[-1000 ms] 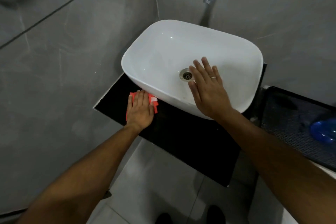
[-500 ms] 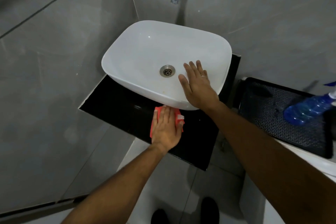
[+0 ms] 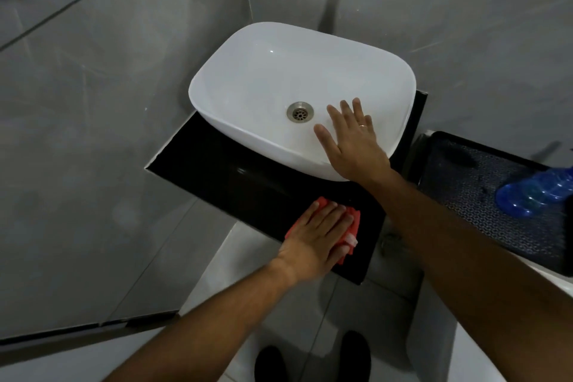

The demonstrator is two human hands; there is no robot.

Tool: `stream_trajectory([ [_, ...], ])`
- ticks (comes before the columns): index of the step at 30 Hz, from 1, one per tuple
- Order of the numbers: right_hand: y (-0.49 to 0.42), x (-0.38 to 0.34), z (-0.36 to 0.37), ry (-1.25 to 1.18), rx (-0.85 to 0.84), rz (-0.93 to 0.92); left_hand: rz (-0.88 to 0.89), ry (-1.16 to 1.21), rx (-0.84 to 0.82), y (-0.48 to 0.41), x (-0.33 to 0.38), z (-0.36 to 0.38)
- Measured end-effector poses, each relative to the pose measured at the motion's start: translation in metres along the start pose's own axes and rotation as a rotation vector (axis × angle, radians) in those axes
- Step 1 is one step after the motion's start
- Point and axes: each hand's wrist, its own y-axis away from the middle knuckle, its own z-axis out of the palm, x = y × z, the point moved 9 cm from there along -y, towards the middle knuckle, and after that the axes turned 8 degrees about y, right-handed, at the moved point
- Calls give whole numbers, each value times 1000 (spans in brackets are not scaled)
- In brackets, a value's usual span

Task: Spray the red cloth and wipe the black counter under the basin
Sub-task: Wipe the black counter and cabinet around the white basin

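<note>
Fingers (image 3: 333, 214) flat on red cloth (image 3: 352, 226); no readable writing.

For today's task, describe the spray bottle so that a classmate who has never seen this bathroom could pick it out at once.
Start at the white basin on the black counter and look to its right, where a dark tray with a patterned mat sits. The spray bottle lies on its side there, partly cut off by the picture's edge. It is the only translucent blue, ribbed thing in view.
</note>
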Motion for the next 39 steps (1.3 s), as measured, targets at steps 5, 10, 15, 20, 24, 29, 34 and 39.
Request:
stream_trajectory([
  [5,-5,-20,3,148,13,-32,66,58,156,43,-46,-18],
  [10,-20,-80,15,200,20,-160,-20,48,157,60,-110,-31],
  [15,-45,-127,36,264,-43,-233,-128,54,247,85,-190,-57],
  [20,-55,-135,43,259,-74,-215,-257,31,266,112,-279,-79],
  [24,-56,-134,47,246,-108,-187,-354,16,268,128,-344,-91],
  [29,-56,-132,52,254,-142,-167,-356,14,218,89,-363,-103],
  [34,-57,-133,52,275,-128,-164,-374,66,185,9,-376,-118],
  [39,-60,-131,53,271,-131,-152,-326,233,270,-19,-382,-136],
])
